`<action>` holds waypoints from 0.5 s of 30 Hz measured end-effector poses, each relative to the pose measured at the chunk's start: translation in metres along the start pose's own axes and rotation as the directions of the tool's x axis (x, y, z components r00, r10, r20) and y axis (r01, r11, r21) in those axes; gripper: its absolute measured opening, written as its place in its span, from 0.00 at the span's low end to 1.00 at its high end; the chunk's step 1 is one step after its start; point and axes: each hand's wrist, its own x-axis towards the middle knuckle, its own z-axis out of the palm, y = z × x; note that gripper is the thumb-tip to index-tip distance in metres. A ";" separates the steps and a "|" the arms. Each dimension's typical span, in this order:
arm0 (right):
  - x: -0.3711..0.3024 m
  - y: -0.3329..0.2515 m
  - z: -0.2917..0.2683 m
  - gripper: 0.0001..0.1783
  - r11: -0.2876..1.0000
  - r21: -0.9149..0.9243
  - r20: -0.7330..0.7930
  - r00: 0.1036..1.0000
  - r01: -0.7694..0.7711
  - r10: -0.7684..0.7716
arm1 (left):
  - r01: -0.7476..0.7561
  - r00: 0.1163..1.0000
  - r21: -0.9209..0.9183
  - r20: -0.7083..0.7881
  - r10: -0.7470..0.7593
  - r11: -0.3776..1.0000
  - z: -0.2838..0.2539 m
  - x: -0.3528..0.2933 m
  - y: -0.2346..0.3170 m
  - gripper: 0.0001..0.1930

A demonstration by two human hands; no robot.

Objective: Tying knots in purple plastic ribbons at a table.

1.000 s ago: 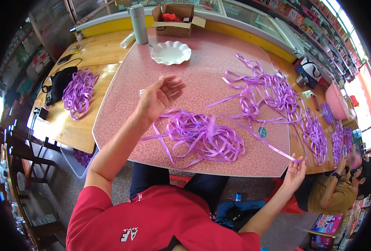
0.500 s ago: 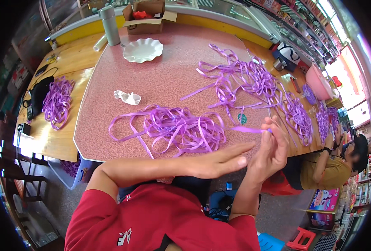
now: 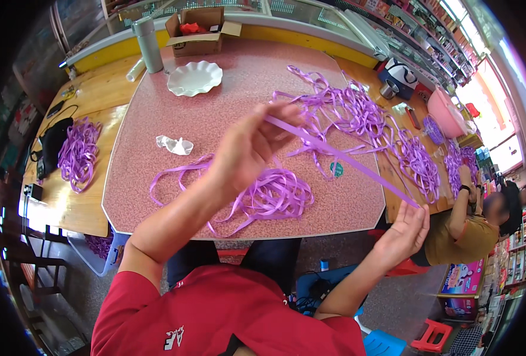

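A flat purple ribbon [image 3: 349, 159] runs taut and slanting between my two hands, above the pink speckled table [image 3: 150, 113]. My left hand [image 3: 254, 142] pinches its upper end over the middle of the table. At the lower end, my right hand [image 3: 404, 230] grips it between thumb and fingers, just off the table's near right corner. Beneath my left hand and wrist lies a loose pile of purple ribbon [image 3: 283, 193], partly hidden by the forearm. A larger tangle of purple ribbon [image 3: 358, 113] spreads over the table's far right.
A white scalloped plate [image 3: 194, 79], a grey-green flask [image 3: 148, 47] and an open cardboard box [image 3: 196, 41] stand at the back. Crumpled white paper [image 3: 175, 145] lies left of centre. More ribbon [image 3: 80, 151] sits on the left wooden table. A co-worker [image 3: 464, 231] sits at right.
My left hand has moved up and away over the table, and my right hand down and right. The ribbon, earlier a short end at the right fingers, now stretches between both hands.
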 end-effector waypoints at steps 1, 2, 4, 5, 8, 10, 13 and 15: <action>0.006 0.002 -0.009 0.13 0.996 0.037 -0.040 0.995 -0.085 0.087 | -0.045 0.998 0.013 -0.050 0.046 0.999 -0.010 0.004 0.016 0.20; 0.014 0.005 -0.019 0.14 0.983 0.076 -0.074 0.982 -0.170 0.175 | -0.096 0.992 0.009 -0.077 0.096 0.995 -0.024 0.007 0.030 0.20; 0.030 0.021 -0.054 0.14 0.954 0.141 -0.095 0.956 -0.264 0.278 | -0.126 0.979 0.060 -0.155 0.134 0.990 -0.035 0.008 0.054 0.22; 0.038 0.029 -0.069 0.14 0.922 0.219 -0.111 0.931 -0.319 0.349 | -0.140 0.976 0.066 -0.160 0.149 0.988 -0.044 0.009 0.063 0.22; 0.054 0.051 -0.096 0.13 0.812 0.404 -0.173 0.837 -0.421 0.520 | -0.204 0.965 0.135 -0.137 0.222 0.970 -0.077 0.012 0.075 0.22; 0.062 0.063 -0.107 0.11 0.777 0.459 -0.170 0.816 -0.431 0.553 | -0.229 0.945 0.205 -0.188 0.268 0.952 -0.093 0.010 0.080 0.21; 0.071 0.078 -0.115 0.11 0.758 0.468 -0.116 0.819 -0.453 0.562 | -0.251 0.923 0.317 -0.207 0.325 0.915 -0.105 0.007 0.073 0.21; 0.067 0.074 -0.093 0.14 0.795 0.438 -0.132 0.845 -0.420 0.519 | -0.193 0.907 0.565 -0.209 0.365 0.802 -0.102 0.002 0.064 0.22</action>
